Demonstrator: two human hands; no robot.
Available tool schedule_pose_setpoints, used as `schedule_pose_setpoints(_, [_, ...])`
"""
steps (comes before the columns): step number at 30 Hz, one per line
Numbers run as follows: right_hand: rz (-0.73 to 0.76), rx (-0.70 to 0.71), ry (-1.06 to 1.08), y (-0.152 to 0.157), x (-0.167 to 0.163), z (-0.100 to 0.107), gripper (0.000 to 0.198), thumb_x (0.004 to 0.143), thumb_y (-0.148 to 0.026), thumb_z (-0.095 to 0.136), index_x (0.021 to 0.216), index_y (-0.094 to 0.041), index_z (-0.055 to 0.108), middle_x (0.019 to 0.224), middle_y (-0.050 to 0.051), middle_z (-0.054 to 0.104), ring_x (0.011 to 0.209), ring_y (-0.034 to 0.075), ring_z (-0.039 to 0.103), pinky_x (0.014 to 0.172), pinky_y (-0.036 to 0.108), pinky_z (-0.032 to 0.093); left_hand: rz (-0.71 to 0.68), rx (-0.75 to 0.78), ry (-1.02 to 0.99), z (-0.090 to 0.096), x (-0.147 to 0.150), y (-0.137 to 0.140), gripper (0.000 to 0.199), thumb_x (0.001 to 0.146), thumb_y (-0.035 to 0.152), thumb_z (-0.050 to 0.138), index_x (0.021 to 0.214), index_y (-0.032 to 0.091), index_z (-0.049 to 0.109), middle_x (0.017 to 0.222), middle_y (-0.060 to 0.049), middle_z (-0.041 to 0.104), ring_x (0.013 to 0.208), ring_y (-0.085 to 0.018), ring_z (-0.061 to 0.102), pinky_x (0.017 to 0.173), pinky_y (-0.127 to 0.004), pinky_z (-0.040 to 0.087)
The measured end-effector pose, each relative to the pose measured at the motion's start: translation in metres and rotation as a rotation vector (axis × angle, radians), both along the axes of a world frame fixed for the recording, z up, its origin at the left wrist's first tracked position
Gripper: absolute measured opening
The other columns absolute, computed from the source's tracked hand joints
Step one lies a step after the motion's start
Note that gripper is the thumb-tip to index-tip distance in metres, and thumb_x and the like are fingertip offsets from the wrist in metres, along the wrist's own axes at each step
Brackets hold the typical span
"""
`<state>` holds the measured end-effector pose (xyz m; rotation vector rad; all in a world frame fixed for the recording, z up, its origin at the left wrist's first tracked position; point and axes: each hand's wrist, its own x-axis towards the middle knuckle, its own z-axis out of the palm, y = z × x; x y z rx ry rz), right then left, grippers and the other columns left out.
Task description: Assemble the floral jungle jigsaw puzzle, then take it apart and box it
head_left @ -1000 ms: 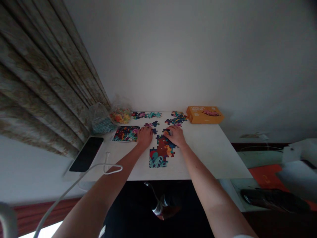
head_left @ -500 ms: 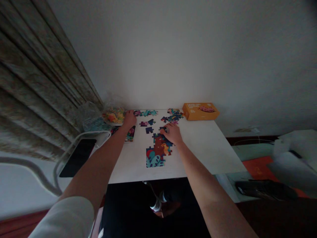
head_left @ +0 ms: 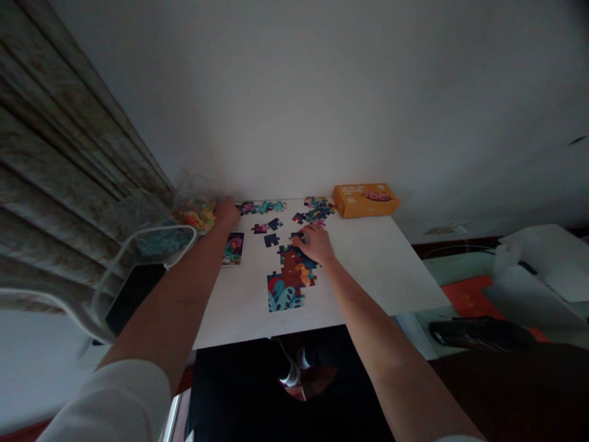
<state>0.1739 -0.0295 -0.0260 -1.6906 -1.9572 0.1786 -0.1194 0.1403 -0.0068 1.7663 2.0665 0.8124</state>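
A partly joined jigsaw puzzle (head_left: pixel 291 270) lies on the white table, showing a brown animal, an orange figure and teal leaves. My right hand (head_left: pixel 318 242) rests at its top edge, thumb and fingers closed around a dark blue puzzle piece (head_left: pixel 297 236). My left hand (head_left: pixel 227 213) is at the far left of the table, between the clear bag of colourful pieces (head_left: pixel 196 212) and a joined strip of puzzle pieces (head_left: pixel 264 207); its fingers are hidden. Loose puzzle pieces (head_left: pixel 272 240) lie between the hands. A picture card (head_left: pixel 233 248) is partly behind my left forearm.
An orange puzzle box (head_left: pixel 367 201) stands at the back right by the wall. More pieces (head_left: pixel 317 210) are heaped beside it. A white curved metal frame (head_left: pixel 186 228) and a dark tablet-like slab (head_left: pixel 133 294) are on the left, near the curtain (head_left: pixel 69 166).
The view has shifted slightly, moving the scene a little left. My left hand has moved slightly up and away from the picture card. My right hand stays at the puzzle's top edge.
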Motion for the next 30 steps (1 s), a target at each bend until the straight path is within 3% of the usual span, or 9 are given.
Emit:
schedule_pose_setpoints(4, [-0.001,0.017,0.002,0.001,0.000,-0.001,0.026,0.092,-0.046,0.070,0.101,-0.022,0.074,0.114,0.010,0.073,0.117,0.028,0.061,0.106,0.042,0.043,0.054,0.083,0.024,0.007,0.000,-0.009,0.033,0.069,0.010,0.073,0.095,0.020,0.056,0.107,-0.015,0.065,0.115,-0.034,0.059,0.099,-0.049,0.046])
schedule_pose_setpoints(8, [-0.007,0.027,-0.006,0.001,0.000,-0.002,0.026,0.092,-0.046,0.070,0.101,-0.022,0.074,0.113,0.009,0.073,0.115,0.028,0.062,0.105,0.042,0.043,0.039,0.273,-0.211,0.015,0.005,-0.025,0.029,0.072,0.004,0.065,0.094,0.021,0.058,0.099,-0.009,0.064,0.104,-0.026,0.061,0.096,-0.041,0.049])
schedule_pose_setpoints(10, [-0.010,0.030,-0.012,0.002,0.000,-0.003,0.027,0.092,-0.046,0.070,0.101,-0.021,0.074,0.113,0.010,0.073,0.114,0.028,0.062,0.105,0.042,0.043,0.059,0.296,-0.337,0.018,0.013,-0.039,0.030,0.072,0.004,0.065,0.097,0.020,0.059,0.095,-0.005,0.064,0.093,-0.021,0.063,0.091,-0.037,0.052])
schedule_pose_setpoints(14, [-0.012,0.018,-0.018,0.002,0.000,-0.004,0.028,0.093,-0.047,0.068,0.103,-0.022,0.075,0.114,0.010,0.073,0.115,0.028,0.062,0.104,0.042,0.044,0.012,0.286,-0.685,0.011,0.032,-0.093,0.034,0.071,0.012,0.075,0.101,0.020,0.061,0.091,-0.001,0.067,0.081,-0.016,0.066,0.080,-0.030,0.055])
schedule_pose_setpoints(17, [-0.003,0.005,-0.027,0.001,0.000,-0.003,0.029,0.093,-0.048,0.068,0.103,-0.022,0.075,0.115,0.009,0.073,0.115,0.028,0.062,0.102,0.042,0.045,-0.144,0.193,-0.849,-0.004,0.043,-0.151,0.036,0.071,0.022,0.079,0.103,0.021,0.064,0.093,-0.001,0.070,0.078,-0.015,0.069,0.076,-0.030,0.057])
schedule_pose_setpoints(22, [-0.023,-0.010,-0.035,0.000,-0.001,-0.001,0.030,0.093,-0.049,0.067,0.105,-0.022,0.075,0.117,0.010,0.072,0.116,0.028,0.061,0.101,0.041,0.045,-0.265,0.051,-0.781,-0.024,0.042,-0.218,0.033,0.075,0.033,0.077,0.106,0.023,0.069,0.096,-0.002,0.073,0.077,-0.017,0.070,0.072,-0.031,0.057])
schedule_pose_setpoints(30, [-0.018,-0.004,-0.021,-0.001,-0.002,0.001,0.030,0.092,-0.049,0.068,0.104,-0.022,0.075,0.117,0.010,0.072,0.116,0.028,0.061,0.102,0.040,0.045,-0.379,0.054,-0.562,-0.023,0.047,-0.226,0.027,0.080,0.028,0.076,0.106,0.024,0.069,0.100,-0.002,0.071,0.078,-0.016,0.070,0.077,-0.032,0.059])
